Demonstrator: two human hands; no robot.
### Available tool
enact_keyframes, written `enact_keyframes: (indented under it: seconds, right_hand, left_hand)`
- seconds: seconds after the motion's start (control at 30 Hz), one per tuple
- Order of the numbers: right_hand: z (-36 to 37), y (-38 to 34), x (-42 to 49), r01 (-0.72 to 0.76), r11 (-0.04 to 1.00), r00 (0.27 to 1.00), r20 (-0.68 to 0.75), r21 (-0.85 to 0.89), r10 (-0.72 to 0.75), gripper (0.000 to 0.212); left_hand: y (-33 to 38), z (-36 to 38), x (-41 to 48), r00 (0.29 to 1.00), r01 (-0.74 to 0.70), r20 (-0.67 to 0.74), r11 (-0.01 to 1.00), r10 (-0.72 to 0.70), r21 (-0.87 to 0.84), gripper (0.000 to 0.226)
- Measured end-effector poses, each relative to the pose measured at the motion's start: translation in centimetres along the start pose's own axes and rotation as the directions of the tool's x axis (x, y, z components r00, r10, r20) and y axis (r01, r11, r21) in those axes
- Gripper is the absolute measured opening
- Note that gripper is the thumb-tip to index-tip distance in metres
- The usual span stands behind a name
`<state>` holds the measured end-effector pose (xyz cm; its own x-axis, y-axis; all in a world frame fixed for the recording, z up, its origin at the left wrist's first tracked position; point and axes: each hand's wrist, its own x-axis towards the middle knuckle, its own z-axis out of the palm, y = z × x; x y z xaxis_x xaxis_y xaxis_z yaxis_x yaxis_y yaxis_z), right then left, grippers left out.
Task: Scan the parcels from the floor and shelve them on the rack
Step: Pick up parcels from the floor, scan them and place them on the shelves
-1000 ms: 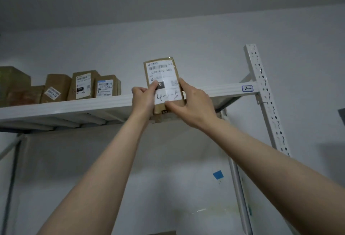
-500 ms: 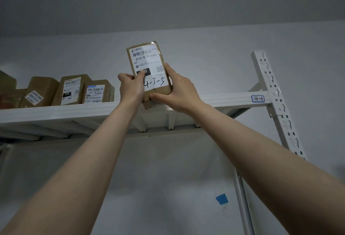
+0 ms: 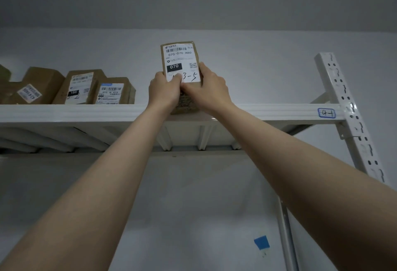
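The shipping label (image 3: 179, 55) on the parcel (image 3: 186, 103) is showing a barcode above "070-070-A80", a black block reading "070", and handwritten "3-5" with its start hidden. A neighbouring cardboard box (image 3: 80, 86) is showing "1SH" on black. A blue-outlined tag (image 3: 326, 113) on the rack beam (image 3: 268, 111) is showing what looks like "4-1".

Both arms bare, extended upward, converging overhead. Left hand (image 3: 164, 91) and right hand (image 3: 209, 91) grip the lower part of one parcel (image 3: 180, 55) from opposite sides, thumbs laid across its front face
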<state>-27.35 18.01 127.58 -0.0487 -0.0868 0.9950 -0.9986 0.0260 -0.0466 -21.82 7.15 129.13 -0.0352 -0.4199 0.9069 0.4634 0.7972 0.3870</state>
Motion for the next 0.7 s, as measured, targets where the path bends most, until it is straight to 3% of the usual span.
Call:
enact_keyframes:
  seconds: [0.43,0.7]
  right_hand:
    - [4.4,-2.1,2.5,-0.058,0.998,0.991,-0.121,0.005,0.058,0.046]
    - [8.3,-3.4,1.7,-0.097,0.993,0.992,-0.082,-0.069,0.091,0.039]
  left_hand:
    - [-1.2,-2.8,4.8,0.991,-0.113,0.088,0.985,0.102,0.132,0.043]
    - [-3.4,-6.2,5.8,0.972,-0.202,0.172,0.945,0.162,0.256,0.038]
